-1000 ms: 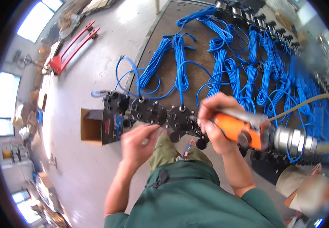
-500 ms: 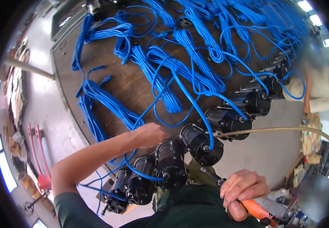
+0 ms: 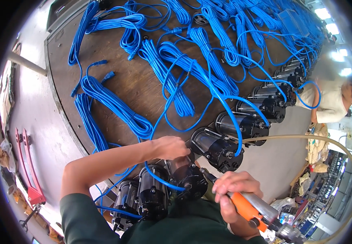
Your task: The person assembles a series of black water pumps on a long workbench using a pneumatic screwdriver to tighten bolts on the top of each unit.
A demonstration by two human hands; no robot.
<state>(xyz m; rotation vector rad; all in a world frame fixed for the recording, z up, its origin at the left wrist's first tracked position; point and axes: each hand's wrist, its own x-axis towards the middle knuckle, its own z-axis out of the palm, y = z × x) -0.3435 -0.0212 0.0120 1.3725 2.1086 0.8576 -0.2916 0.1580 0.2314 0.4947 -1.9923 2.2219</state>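
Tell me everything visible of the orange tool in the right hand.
The orange tool has a grey, metal-looking casing, a dark round knob and a slim dark nose. A silvery coupling sits at its rear. The right hand wraps around its front part. It slants, nose toward the picture's upper left, beside a black cylindrical unit. Whether the nose touches that unit, or the tool is running, I cannot tell.

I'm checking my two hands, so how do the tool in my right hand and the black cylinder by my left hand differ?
The tool is orange and grey, the cylinder black. The tool is slimmer; the cylinder is wider. Your right hand grips the tool, while your left hand is at the cylinder's table-side end. Both have a hand at them.
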